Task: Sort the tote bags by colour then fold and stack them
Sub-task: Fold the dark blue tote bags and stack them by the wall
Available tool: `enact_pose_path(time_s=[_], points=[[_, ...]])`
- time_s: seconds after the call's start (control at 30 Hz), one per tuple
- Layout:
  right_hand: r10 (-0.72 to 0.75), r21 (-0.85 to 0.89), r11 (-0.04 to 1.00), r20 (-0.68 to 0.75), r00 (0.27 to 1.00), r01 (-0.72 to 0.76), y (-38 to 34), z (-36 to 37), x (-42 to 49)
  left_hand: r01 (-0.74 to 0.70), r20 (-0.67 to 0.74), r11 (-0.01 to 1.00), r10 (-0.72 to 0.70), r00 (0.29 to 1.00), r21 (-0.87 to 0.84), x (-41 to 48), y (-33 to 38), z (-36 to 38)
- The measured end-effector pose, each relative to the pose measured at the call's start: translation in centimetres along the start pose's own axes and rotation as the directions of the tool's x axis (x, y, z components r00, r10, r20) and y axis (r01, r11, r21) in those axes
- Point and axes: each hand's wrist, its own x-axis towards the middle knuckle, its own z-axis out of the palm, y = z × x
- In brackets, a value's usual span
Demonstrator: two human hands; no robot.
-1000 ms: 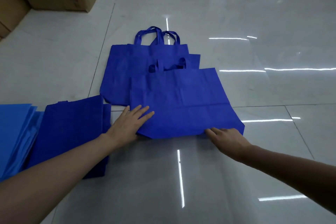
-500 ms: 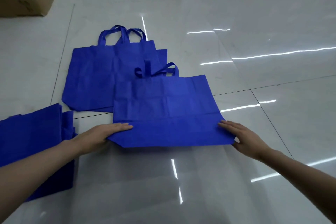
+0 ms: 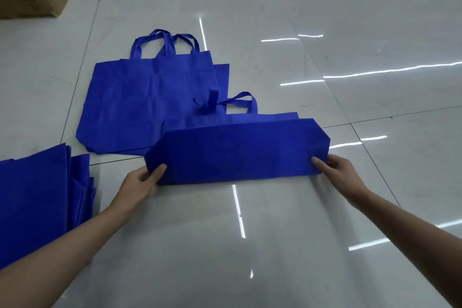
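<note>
Plainly mid-fold — left hand (image 3: pixel 139 182) and right hand (image 3: pixel 338 170) pinch the raised bottom of the blue tote bag (image 3: pixel 237 152); next, likely — lay it flat toward the handles (image 3: pixel 241 100).

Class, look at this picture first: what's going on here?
A person is folding a blue tote bag on a shiny tiled floor. The left hand and right hand each grip one end of it, with its bottom part turned up towards the handles. Unfolded blue bags lie flat behind it, and a stack of folded ones sits at the left.
</note>
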Motion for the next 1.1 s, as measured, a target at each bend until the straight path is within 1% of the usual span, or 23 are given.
enact_pose_path(time_s=[0.07, 0.13, 0.17, 0.23, 0.3, 0.33, 0.4, 0.43, 0.47, 0.5, 0.53, 0.57, 0.6, 0.63, 0.67, 0.7, 0.73, 0.77, 0.83, 0.9, 0.97, 1.03, 1.1], points=[[0.029, -0.084, 0.996, -0.088, 0.996, -0.036, 0.3, 1.0, 0.4, 0.005, -0.028, 0.997, -0.007, 1.000, -0.078, 0.2, -0.2, 0.5], [0.066, -0.185, 0.978, -0.177, 0.982, -0.099, 0.6, 1.9, 0.8, 0.007, -0.060, 0.998, -0.010, 0.998, -0.057, 0.8, -1.1, 1.0], [0.082, -0.219, 0.967, -0.217, 0.973, -0.131, 0.7, 2.2, 1.0, 0.002, -0.096, 1.000, -0.001, 0.995, 0.007, 1.1, -1.4, 1.2], [0.121, -0.283, 0.938, -0.269, 0.955, -0.199, 0.6, 2.7, 1.2, 0.020, -0.205, 0.971, 0.031, 0.978, 0.240, 1.9, -1.6, 1.8], [0.163, -0.360, 0.894, -0.292, 0.942, -0.266, 0.4, 3.2, 1.3, 0.115, -0.311, 0.863, 0.051, 0.949, 0.492, 2.3, -1.2, 2.4], [0.177, -0.400, 0.868, -0.303, 0.936, -0.294, 0.5, 3.5, 1.3, 0.163, -0.346, 0.795, 0.063, 0.936, 0.584, 2.5, -1.0, 2.8], [0.168, -0.484, 0.813, -0.338, 0.926, -0.324, 0.5, 4.0, 1.4, 0.223, -0.374, 0.663, 0.092, 0.923, 0.714, 2.5, -0.6, 3.7], [0.154, -0.514, 0.792, -0.351, 0.924, -0.328, 0.5, 4.2, 1.4, 0.242, -0.401, 0.632, 0.120, 0.908, 0.736, 2.5, -0.4, 4.2], [0.144, -0.539, 0.775, -0.358, 0.923, -0.330, 0.5, 4.4, 1.5, 0.236, -0.423, 0.630, 0.164, 0.891, 0.740, 2.7, -0.4, 4.7], [0.142, -0.561, 0.756, -0.362, 0.921, -0.337, 0.3, 4.5, 1.4, 0.192, -0.411, 0.615, 0.236, 0.881, 0.765, 2.8, -0.4, 5.2], [0.143, -0.581, 0.736, -0.369, 0.918, -0.348, 0.2, 4.6, 1.3, 0.099, -0.337, 0.559, 0.341, 0.878, 0.823, 3.0, -0.3, 5.8], [0.135, -0.605, 0.710, -0.385, 0.913, -0.360, -0.1, 4.8, 1.2, -0.027, -0.223, 0.477, 0.459, 0.860, 0.879, 3.2, -0.1, 6.5], [0.092, -0.639, 0.680, -0.414, 0.906, -0.361, -0.2, 5.1, 1.0, -0.165, -0.070, 0.382, 0.533, 0.843, 0.909, 3.5, -0.2, 7.3], [0.002, -0.680, 0.648, -0.448, 0.894, -0.342, -0.1, 5.4, 1.0, -0.278, 0.070, 0.296, 0.560, 0.826, 0.914, 3.7, -0.1, 8.3], [-0.132, -0.726, 0.619, -0.470, 0.873, -0.298, 0.1, 5.8, 1.0, -0.335, 0.154, 0.254, 0.540, 0.827, 0.907, 3.7, 0.4, 9.1], [-0.270, -0.772, 0.596, -0.452, 0.850, -0.221, 0.0, 6.4, 0.9, -0.341, 0.184, 0.261, 0.483, 0.856, 0.903, 3.8, 0.6, 9.9], [-0.406, -0.814, 0.571, -0.388, 0.827, -0.101, -0.3, 7.2, 1.0, -0.310, 0.171, 0.304, 0.407, 0.897, 0.901, 4.1, 0.5, 10.5], [-0.518, -0.840, 0.540, -0.287, 0.806, 0.048, -0.8, 8.3, 1.0, -0.263, 0.139, 0.343, 0.346, 0.928, 0.902, 4.4, 0.2, 10.9], [-0.650, -0.823, 0.450, -0.035, 0.759, 0.348, -2.2, 11.7, 0.9, -0.249, 0.115, 0.377, 0.343, 0.932, 0.892, 4.7, -0.4, 11.3], [-0.618, -0.738, 0.411, 0.206, 0.759, 0.535, -3.8, 15.8, 1.0, -0.280, 0.142, 0.350, 0.371, 0.918, 0.894, 5.0, -1.2, 11.3], [-0.508, -0.670, 0.437, 0.367, 0.779, 0.600, -4.7, 18.7, 1.4, -0.293, 0.147, 0.336, 0.397, 0.906, 0.895, 5.3, -1.8, 11.1], [-0.410, -0.638, 0.461, 0.464, 0.785, 0.618, -4.5, 19.5, 2.6, -0.294, 0.129, 0.353, 0.422, 0.897, 0.888, 5.4, -1.7, 11.1], [-0.390, -0.690, 0.417, 0.453, 0.802, 0.592, -3.5, 18.3, 3.5, -0.300, 0.111, 0.398, 0.433, 0.894, 0.867, 5.5, -1.6, 11.1]])
